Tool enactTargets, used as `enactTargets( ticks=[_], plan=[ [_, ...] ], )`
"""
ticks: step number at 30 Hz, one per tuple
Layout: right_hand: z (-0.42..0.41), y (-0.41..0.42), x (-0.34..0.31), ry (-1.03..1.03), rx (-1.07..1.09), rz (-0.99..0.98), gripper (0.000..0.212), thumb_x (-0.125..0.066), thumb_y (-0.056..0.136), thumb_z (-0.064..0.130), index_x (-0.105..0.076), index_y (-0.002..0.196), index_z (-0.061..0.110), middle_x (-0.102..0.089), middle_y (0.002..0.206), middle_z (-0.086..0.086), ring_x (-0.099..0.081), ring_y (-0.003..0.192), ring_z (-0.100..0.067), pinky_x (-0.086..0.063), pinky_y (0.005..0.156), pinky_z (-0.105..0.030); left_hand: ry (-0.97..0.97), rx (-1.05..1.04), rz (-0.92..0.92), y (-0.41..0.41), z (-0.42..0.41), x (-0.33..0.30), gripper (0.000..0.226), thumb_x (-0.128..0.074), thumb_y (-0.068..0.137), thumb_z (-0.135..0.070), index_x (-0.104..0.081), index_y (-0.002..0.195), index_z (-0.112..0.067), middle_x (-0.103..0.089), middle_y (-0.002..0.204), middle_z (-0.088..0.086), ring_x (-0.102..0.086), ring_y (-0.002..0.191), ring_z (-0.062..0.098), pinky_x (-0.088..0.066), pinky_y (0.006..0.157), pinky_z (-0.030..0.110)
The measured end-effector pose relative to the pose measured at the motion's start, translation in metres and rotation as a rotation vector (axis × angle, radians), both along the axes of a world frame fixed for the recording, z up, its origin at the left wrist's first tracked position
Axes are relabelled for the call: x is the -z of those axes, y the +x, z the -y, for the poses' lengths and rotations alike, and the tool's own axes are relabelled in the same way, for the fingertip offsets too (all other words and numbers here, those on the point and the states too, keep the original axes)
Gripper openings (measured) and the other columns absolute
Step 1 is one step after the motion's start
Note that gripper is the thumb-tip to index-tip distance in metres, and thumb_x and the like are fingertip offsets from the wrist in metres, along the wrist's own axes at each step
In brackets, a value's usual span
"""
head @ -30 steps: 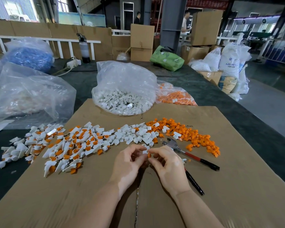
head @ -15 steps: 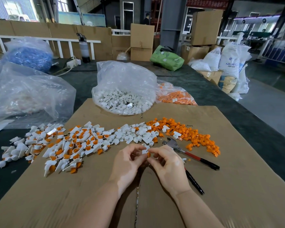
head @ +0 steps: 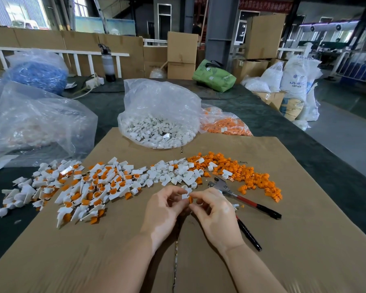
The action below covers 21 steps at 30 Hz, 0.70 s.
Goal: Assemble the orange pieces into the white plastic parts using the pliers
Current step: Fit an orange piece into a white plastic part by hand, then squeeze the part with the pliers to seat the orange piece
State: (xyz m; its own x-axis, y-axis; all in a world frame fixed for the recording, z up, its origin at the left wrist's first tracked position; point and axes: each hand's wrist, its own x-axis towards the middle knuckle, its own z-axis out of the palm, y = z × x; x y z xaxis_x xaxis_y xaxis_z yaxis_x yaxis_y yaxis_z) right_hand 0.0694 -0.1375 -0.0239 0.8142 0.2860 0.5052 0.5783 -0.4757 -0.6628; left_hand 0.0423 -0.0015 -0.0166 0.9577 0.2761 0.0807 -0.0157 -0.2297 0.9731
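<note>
Nearest, on the flat brown cardboard sheet (head: 294, 240) covering the dark worktop (head: 262, 115): left hand (head: 163, 210) and right hand (head: 215, 214) meeting fingertip to fingertip, left fingers pinching a small white plastic part (head: 186, 196), right fingers pinching a small orange piece (head: 190, 200) against its lower edge. Judged as the hand-fitting step, orange piece being started into the white part before any squeeze. Next move likely needing the right hand freed to reach the red-and-black-handled metal pliers (head: 237, 194), lying just beside it to the right, untouched, handles spread toward the near right. Open cardboard near and right of the pliers, room enough for that reach. Beyond the hands, a band of loose pieces: assembled white-and-orange parts (head: 93, 191) at left, spilling off the cardboard's left edge onto the worktop, loose white parts (head: 173, 174) in the middle, loose orange pieces (head: 251, 176) at right. Farther off, clear plastic bag of white parts (head: 159, 115) sitting on the cardboard's far edge, a bag of orange pieces (head: 224, 125) just behind it.
</note>
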Motion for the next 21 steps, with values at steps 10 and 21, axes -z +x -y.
enactTargets(
  ticks=[10,21],
  plan=[
    [0.014,-0.002,-0.005,-0.325,0.401,0.123,0.039,-0.073,0.079,0.023,-0.063,0.115,0.012,-0.062,0.11,-0.004,-0.056,0.106,-0.026,-0.041,0.092,-0.042,-0.002,-0.037,-0.012,0.003,0.001,0.001,0.014,-0.071,0.082,-0.015,-0.065,0.091,-0.024,-0.067,0.08,0.008,-0.065,0.076,0.018,-0.047,0.062,0.011],
    [0.048,0.001,-0.007,-0.895,0.595,-0.262,0.067,-0.022,0.092,0.063,-0.019,0.147,0.023,-0.034,0.143,0.0,-0.031,0.131,-0.021,-0.013,0.112,-0.051,-0.124,-0.072,-0.019,0.008,0.001,0.005,0.013,-0.07,0.081,-0.007,-0.068,0.088,-0.018,-0.066,0.062,-0.001,-0.063,0.058,0.007,-0.051,0.058,0.015]
  ],
)
